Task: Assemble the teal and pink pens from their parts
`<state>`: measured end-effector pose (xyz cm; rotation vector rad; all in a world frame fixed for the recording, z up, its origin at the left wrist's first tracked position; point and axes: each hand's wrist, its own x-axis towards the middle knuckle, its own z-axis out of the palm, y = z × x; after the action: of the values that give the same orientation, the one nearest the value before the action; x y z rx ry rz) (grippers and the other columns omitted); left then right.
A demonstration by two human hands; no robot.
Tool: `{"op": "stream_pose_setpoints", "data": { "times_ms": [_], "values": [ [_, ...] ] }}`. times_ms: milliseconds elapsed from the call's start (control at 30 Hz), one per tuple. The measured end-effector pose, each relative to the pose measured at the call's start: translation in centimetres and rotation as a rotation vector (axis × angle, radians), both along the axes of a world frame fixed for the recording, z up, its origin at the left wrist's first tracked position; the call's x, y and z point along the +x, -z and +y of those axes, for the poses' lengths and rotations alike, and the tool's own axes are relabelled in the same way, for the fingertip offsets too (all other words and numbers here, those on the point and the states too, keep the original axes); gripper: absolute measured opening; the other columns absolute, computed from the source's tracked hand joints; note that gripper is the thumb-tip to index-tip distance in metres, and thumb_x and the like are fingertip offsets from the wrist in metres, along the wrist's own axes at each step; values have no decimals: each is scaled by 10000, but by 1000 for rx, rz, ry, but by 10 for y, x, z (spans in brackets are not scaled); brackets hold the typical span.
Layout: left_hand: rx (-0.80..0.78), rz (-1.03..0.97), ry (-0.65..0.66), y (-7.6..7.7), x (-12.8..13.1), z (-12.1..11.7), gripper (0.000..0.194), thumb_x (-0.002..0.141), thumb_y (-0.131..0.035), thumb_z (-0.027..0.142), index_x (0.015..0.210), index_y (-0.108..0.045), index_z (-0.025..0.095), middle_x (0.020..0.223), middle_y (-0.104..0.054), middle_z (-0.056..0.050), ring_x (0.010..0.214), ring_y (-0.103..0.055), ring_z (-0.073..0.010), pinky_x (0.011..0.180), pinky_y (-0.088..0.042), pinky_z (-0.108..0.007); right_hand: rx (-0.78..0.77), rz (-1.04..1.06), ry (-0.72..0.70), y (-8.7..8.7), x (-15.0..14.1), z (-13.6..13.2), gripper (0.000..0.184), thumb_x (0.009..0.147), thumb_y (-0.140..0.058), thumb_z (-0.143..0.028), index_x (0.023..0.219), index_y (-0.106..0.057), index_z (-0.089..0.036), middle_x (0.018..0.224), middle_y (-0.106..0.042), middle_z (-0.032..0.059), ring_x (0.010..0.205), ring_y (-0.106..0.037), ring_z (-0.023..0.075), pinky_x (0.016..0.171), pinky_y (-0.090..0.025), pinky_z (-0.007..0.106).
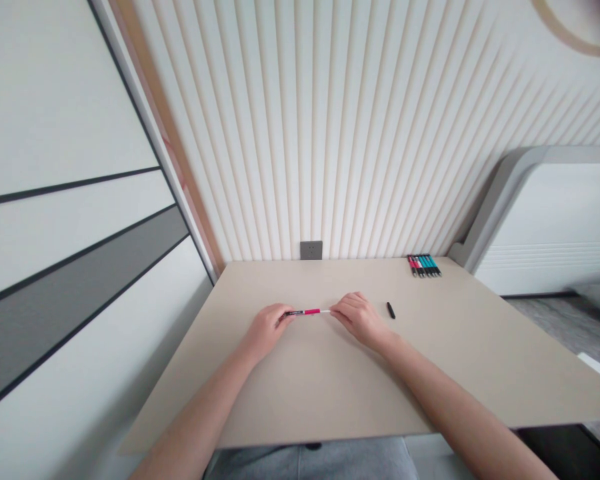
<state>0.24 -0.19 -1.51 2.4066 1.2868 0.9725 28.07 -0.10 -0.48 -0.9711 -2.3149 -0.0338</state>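
My left hand (pixel 269 327) pinches the black end of a pen barrel (pixel 311 311), which has a red section and lies level just above the table. From the red end a thin white refill (pixel 325 311) sticks out to the right. The fingertips of my right hand (pixel 357 317) are closed on its far end. Inside each hand, the ends of the pen parts are hidden by the fingers. A short black pen piece (pixel 391 310) lies on the table to the right of my right hand, apart from it.
Several pens (pixel 424 266) in red, white and teal with black ends lie side by side at the back right of the beige table (pixel 325 393). Behind it rises a ribbed wall (pixel 290 133) with a grey socket (pixel 311 250). A white cabinet (pixel 55 253) stands at left.
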Motion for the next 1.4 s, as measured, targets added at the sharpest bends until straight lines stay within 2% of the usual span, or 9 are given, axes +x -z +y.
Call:
{"op": "stream_pose_setpoints", "data": {
  "times_ms": [133,233,300,400,533,767,967,1133,1400],
  "values": [
    [-4,-13,-10,-4,2,0,153,927,-524,288,962,-647,204,881,-689,-38,816,-622,-178,765,-478,-293,-24,-24,3,-1,2,3,219,964,-497,-315,1075,-653,-209,929,-696,83,894,-614,191,831,-423,336],
    [-4,-22,-23,-5,0,0,153,933,-512,282,972,-638,203,891,-688,-38,827,-623,-179,770,-476,-295,-61,-42,25,1,5,6,316,943,-535,-316,1237,-575,-209,1017,-688,93,963,-607,203,863,-429,352],
    [-1,-33,-36,-5,-1,1,156,936,-506,282,981,-634,204,899,-689,-38,831,-624,-178,771,-476,-294,-93,-53,63,3,9,9,357,931,-552,-307,1274,-550,-206,1042,-681,96,991,-601,210,876,-432,361],
    [5,-47,-64,-5,-2,1,163,933,-507,285,996,-635,205,914,-695,-41,834,-624,-179,771,-481,-294,-137,-89,103,8,14,12,288,923,-561,-293,1196,-614,-219,1042,-678,89,1000,-597,210,877,-434,355],
    [2,-47,-71,-7,-1,1,163,928,-509,284,984,-637,200,899,-692,-38,817,-626,-175,753,-480,-283,-190,-146,75,12,17,13,188,922,-561,-257,1056,-692,-256,1033,-678,60,990,-593,193,861,-424,335],
    [-7,-32,-49,-8,0,0,136,924,-517,270,964,-629,204,867,-679,-26,782,-615,-167,736,-471,-277,-240,-111,55,11,15,15,137,911,-575,-229,875,-708,-227,967,-690,47,958,-601,182,859,-429,330],
    [7,-23,-22,-6,-1,0,128,923,-518,256,968,-627,205,887,-678,-29,790,-614,-168,764,-476,-290,-328,84,73,11,17,20,186,944,-501,-241,932,-681,-196,888,-698,58,858,-620,183,800,-472,323],
    [23,-41,-33,-6,-2,0,110,920,-524,238,968,-617,204,897,-666,-26,807,-618,-167,743,-472,-273,-330,258,42,6,16,18,160,923,-542,-284,931,-673,-193,866,-677,49,813,-613,169,753,-488,305],
    [28,-50,-43,-6,-2,0,115,919,-520,236,970,-615,198,892,-663,-30,795,-610,-166,745,-464,-275,-365,338,-8,2,11,12,155,909,-574,-307,967,-671,-201,873,-658,48,816,-603,170,749,-489,307]
  ]
}}
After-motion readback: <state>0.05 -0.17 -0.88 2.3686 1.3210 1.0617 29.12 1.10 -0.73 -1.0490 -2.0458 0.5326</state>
